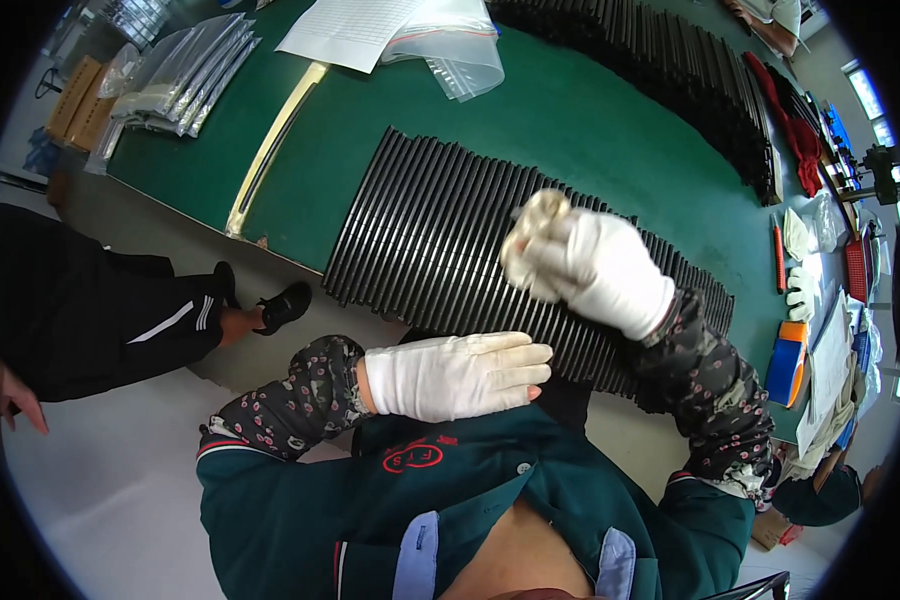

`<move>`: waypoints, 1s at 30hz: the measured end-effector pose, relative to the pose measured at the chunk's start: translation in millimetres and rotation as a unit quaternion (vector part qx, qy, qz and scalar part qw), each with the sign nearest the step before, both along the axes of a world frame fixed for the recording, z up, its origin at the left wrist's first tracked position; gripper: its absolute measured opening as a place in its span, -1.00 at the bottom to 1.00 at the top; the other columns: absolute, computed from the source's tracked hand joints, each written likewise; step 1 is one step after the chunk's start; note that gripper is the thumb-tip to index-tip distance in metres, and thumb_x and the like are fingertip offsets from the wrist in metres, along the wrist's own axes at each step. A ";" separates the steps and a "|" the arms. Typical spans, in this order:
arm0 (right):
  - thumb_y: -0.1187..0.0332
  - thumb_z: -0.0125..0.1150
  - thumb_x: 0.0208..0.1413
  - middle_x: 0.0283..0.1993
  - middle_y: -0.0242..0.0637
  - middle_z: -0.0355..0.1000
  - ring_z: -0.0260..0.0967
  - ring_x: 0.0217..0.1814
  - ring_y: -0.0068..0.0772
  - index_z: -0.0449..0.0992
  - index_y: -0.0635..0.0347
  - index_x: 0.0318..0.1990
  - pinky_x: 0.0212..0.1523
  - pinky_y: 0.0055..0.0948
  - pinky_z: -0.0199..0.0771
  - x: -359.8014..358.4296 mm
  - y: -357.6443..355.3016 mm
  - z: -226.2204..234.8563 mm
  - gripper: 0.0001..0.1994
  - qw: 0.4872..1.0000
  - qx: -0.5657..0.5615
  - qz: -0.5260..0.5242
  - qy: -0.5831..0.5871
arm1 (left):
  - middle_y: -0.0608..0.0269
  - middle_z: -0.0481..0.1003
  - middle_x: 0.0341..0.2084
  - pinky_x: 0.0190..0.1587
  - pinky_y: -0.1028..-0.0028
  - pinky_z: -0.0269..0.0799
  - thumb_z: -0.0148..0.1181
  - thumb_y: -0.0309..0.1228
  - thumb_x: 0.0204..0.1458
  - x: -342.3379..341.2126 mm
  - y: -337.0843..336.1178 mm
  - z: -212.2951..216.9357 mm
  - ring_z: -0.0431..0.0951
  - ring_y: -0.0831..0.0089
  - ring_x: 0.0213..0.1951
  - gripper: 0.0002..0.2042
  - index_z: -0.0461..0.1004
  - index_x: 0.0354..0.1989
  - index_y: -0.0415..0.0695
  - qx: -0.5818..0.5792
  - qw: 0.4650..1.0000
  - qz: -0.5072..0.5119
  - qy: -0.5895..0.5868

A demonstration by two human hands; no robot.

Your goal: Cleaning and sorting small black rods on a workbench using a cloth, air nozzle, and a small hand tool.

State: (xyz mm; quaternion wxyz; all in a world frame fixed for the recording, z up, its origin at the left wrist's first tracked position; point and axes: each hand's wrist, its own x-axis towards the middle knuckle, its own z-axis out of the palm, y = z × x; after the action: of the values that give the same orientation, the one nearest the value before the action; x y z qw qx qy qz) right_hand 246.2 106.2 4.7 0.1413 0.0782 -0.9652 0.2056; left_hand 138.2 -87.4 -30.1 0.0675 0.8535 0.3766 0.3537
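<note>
A row of slim black rods (440, 220) lies side by side on the green table (310, 190), along its near edge. My right hand (615, 275), in a white glove with fingers curled, grips a crumpled off-white cloth (530, 245) over the middle of the row. The cloth appears to rest on the rods, and its edge is slightly blurred. My left hand (455, 378), also gloved, is held flat with its fingers stretched out to the right, close to the rods' near ends. Nothing is in it, and a bare fingertip shows through the glove.
More black rods (670, 75) are lined up along the far right. Printed paper (350, 30) and clear zip bags (465, 60) lie at the back, with stacked plastic packages (185, 75) at left. An orange-and-blue tape roll (787, 362) sits at right. Another person (120, 310) stands at left.
</note>
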 end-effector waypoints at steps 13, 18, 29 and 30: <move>0.44 0.24 -0.06 -0.42 -0.27 0.42 0.43 -0.50 -0.30 0.48 0.18 -0.28 -0.57 -0.43 0.42 -14.3 -32.3 9.1 -0.84 0.988 0.082 0.125 -0.044 | -0.01 0.44 -0.01 0.19 0.21 0.37 0.11 -0.51 0.00 -3.3 -5.2 -8.6 0.45 0.10 0.11 -0.68 0.42 -0.03 -0.30 -0.087 0.991 -0.055 -0.086; 0.36 0.22 0.01 -0.52 -0.35 0.39 0.40 -0.55 -0.35 0.50 0.12 -0.36 -0.60 -0.44 0.41 -23.1 -27.5 10.6 -0.92 0.990 -0.080 0.056 -0.103 | 0.04 0.47 -0.02 0.13 0.25 0.43 0.15 -0.49 0.01 -5.5 -4.4 -4.4 0.47 0.16 0.09 -0.68 0.44 -0.03 -0.29 -0.091 0.992 -0.050 -0.077; 0.34 0.19 -0.04 -0.39 -0.35 0.44 0.49 -0.39 -0.33 0.53 0.04 -0.29 -0.40 -0.42 0.52 -26.8 -29.4 16.5 -0.86 0.994 -0.032 0.093 -0.038 | 0.09 0.51 -0.12 0.10 0.27 0.47 0.19 -0.49 0.04 0.1 -2.9 -9.6 0.50 0.15 0.06 -0.82 0.49 -0.21 -0.31 -0.013 0.996 -0.011 -0.084; 0.35 0.19 -0.03 -0.40 -0.35 0.44 0.48 -0.38 -0.29 0.54 0.06 -0.29 -0.37 -0.41 0.52 -28.5 -25.3 19.8 -0.87 0.995 -0.058 0.059 -0.052 | 0.11 0.52 -0.13 0.06 0.27 0.50 0.20 -0.48 0.05 0.2 -1.0 -9.3 0.51 0.14 0.04 -0.84 0.48 -0.24 -0.30 -0.015 0.996 -0.022 -0.085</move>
State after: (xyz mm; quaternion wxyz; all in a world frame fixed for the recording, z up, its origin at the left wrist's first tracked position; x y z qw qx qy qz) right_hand 217.7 80.9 24.4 0.0831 0.1156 -0.9514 0.2732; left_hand 138.4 -88.4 -39.3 0.1194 0.8276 0.3557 0.4175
